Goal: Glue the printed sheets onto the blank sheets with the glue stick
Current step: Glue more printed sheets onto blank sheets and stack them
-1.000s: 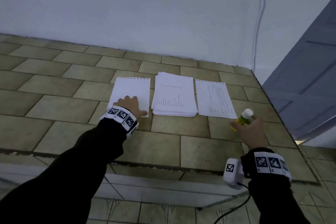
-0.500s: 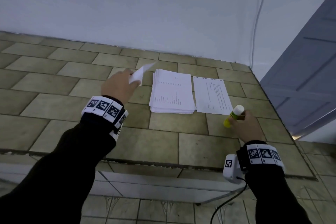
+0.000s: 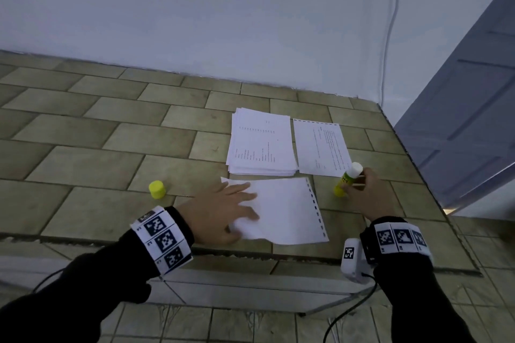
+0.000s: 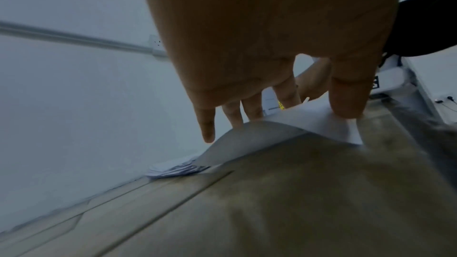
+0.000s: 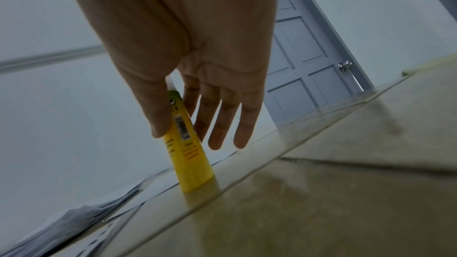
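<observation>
A blank sheet (image 3: 287,211) with a punched right edge lies near the counter's front edge. My left hand (image 3: 237,211) rests on its left part with fingers spread straight. In the left wrist view the sheet (image 4: 259,138) arches up under the fingers (image 4: 252,108) while the thumb presses it down. My right hand (image 3: 362,192) pinches the yellow glue stick (image 3: 347,181) between thumb and index finger. The stick (image 5: 188,151) is uncapped and tilted, its base on the tile. A stack of printed sheets (image 3: 262,145) and a single printed sheet (image 3: 322,150) lie behind.
The yellow cap (image 3: 157,189) stands on the tiled counter (image 3: 97,164) left of my left hand. A white wall rises behind the papers. A grey door (image 3: 468,125) stands at the right, and the counter's front edge (image 3: 250,255) runs just below the blank sheet.
My left hand lifted the blank sheet from the far left and brought it down in front of the stack. My right hand lowered the glue stick's base onto the tile.
</observation>
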Demonstrator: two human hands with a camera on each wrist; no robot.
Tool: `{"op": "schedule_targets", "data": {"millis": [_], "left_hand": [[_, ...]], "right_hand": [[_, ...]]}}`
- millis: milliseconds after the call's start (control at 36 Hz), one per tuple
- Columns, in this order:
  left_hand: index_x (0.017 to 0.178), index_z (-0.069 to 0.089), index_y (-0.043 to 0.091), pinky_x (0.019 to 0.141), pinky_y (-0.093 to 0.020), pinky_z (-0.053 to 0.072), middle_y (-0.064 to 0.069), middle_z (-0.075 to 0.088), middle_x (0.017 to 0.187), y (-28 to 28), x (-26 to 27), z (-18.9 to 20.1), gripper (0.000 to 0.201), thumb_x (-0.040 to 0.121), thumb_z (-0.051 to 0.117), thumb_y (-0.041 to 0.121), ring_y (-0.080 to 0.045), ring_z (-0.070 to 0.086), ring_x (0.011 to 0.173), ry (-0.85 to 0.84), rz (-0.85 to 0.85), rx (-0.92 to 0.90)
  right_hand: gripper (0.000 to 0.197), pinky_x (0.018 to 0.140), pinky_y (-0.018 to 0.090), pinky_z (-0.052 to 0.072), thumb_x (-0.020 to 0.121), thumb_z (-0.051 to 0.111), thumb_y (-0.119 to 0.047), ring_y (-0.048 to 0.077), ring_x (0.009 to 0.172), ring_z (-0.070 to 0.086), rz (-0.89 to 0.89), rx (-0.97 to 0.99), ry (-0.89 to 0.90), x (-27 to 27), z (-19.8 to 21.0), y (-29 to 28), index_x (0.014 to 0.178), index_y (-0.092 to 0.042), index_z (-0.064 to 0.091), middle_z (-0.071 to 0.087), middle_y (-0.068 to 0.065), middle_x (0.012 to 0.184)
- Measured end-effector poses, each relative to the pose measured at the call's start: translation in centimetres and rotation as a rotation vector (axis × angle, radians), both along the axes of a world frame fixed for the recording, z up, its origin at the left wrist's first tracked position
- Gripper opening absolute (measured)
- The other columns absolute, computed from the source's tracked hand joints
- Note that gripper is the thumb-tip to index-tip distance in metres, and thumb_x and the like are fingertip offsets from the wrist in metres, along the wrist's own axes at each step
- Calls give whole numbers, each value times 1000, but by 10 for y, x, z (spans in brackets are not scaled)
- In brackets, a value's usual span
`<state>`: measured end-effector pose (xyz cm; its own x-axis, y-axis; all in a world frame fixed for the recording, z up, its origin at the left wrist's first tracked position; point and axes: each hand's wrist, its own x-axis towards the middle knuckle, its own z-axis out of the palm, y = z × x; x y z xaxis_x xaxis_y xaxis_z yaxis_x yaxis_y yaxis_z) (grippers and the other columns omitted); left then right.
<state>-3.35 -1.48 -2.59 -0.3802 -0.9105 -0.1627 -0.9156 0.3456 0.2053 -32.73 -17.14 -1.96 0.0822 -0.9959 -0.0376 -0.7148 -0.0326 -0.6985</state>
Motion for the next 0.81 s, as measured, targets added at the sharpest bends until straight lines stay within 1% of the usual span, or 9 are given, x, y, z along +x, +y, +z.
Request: {"op": "schedule_targets", "data": {"millis": [83,167,333,389,472,528,611,694,805], "left_hand": [[147,34,38,119,-38,-9,5,6,164,4,0,0,56,95,54,42,-13,-12,150,-67,-11,81],[151,24,39,121,-40,-6,3,-1,164,6,3,-2,65,94,55,37,-12,-15,149,-84,-1,163],[151,24,40,121,-36,-7,11,-11,158,11,11,-4,71,84,46,40,-8,-21,146,35,55,151],[152,22,38,120,-31,-6,9,-6,161,12,14,-3,73,81,36,46,-8,-15,148,86,155,127],[155,15,27,123,-37,6,2,3,164,13,16,-2,72,91,33,56,-12,-3,150,82,360,115],[156,10,20,122,-41,9,0,2,165,14,14,-5,73,98,36,56,-15,-3,151,64,463,122],[157,2,18,121,-43,4,1,-4,165,14,10,-15,101,78,10,80,-16,-8,151,34,532,125],[157,3,17,120,-46,0,1,-6,165,9,8,-30,127,56,-20,90,-16,-10,150,-11,529,45],[157,9,17,120,-52,-1,-2,-3,165,6,10,-48,125,60,-28,86,-19,-9,151,-73,512,-33]], "right_hand": [[37,80,32,44,87,68,-15,19,95,56,40,5,8,1,3,2,121,-7,52,63,11,116],[36,77,28,41,89,67,-19,17,94,56,96,19,6,5,7,6,120,-8,54,63,7,111],[25,59,14,37,91,65,-27,11,84,58,215,-21,-46,18,15,15,111,-14,61,63,2,98],[23,59,13,39,91,65,-29,8,81,58,242,-32,-67,22,18,16,109,-15,61,63,0,95],[23,65,19,46,89,67,-28,14,86,62,286,-58,-99,29,21,16,108,-17,63,64,1,96],[24,64,11,45,86,71,-26,10,82,60,302,-95,-107,37,22,18,107,-18,64,64,0,94],[28,60,8,45,81,76,-25,9,76,61,325,-83,-145,53,23,22,105,-21,62,61,-5,90],[34,67,25,56,77,80,-22,18,78,65,373,-47,-176,70,20,25,105,-21,61,62,-3,93],[37,62,6,45,73,83,-15,3,74,58,414,-62,-197,94,15,30,103,-17,62,59,-11,85]]}}
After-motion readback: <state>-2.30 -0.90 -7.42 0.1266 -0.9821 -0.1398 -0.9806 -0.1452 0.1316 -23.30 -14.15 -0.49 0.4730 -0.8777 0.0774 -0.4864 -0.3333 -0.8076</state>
